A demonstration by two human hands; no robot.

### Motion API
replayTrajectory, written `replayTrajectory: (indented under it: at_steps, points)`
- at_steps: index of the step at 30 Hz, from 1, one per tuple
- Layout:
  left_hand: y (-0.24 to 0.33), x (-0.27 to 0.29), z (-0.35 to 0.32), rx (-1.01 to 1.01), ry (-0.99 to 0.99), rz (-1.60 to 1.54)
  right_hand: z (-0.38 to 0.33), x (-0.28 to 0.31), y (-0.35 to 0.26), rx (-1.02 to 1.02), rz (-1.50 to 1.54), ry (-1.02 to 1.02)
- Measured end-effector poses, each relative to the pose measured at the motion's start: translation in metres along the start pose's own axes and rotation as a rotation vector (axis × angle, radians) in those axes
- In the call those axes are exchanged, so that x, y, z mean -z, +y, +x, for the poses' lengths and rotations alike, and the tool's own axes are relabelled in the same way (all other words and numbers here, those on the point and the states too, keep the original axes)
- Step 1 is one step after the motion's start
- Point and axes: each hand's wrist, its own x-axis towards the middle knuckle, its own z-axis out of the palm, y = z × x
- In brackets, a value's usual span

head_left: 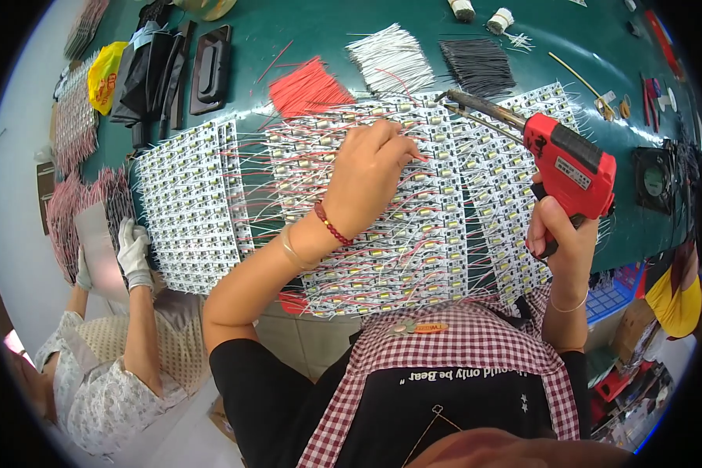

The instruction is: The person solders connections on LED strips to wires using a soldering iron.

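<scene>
Sheets of small white circuit boards lie side by side on the green table: a left sheet (187, 203), a middle sheet (386, 261) and a right sheet (515, 210). Over the middle sheet, my left hand (370, 175) is closed, thumb and fingers pinching a red wire (420, 156). Red and white wires stick out across that sheet. My right hand (561, 234) grips the handle of a red and black soldering gun (573, 175). Its tip reaches left above the far edge of the boards, apart from my left fingers.
Beyond the boards lie piles of red wires (308, 87), white wires (390, 61) and black wires (477, 65). A black phone-like case (210, 70) and yellow bag (104, 78) sit far left. At left, a co-worker's gloved hand (135, 253) touches a wired stack. A small fan (654, 179) stands right.
</scene>
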Motion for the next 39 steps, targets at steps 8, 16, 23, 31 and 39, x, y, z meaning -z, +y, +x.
replayTrajectory:
  at_steps: [8, 16, 23, 31, 39]
  points:
    - [0.005, -0.005, -0.004, -0.287, -0.043, 0.144, -0.002, 0.003, -0.003, -0.044, 0.088, 0.029]
    - [0.012, 0.006, -0.007, -0.225, -0.086, 0.096, -0.002, 0.003, -0.002, -0.067, 0.041, 0.017]
    - [-0.01, 0.016, 0.007, -0.179, 0.052, 0.142, -0.001, 0.002, 0.001, -0.069, 0.093, 0.003]
    - [-0.008, 0.0, -0.011, -0.204, -0.075, 0.105, -0.002, -0.001, 0.006, -0.124, 0.092, -0.031]
    - [-0.006, 0.004, -0.006, -0.224, -0.025, 0.103, -0.004, -0.004, 0.008, -0.131, 0.115, -0.043]
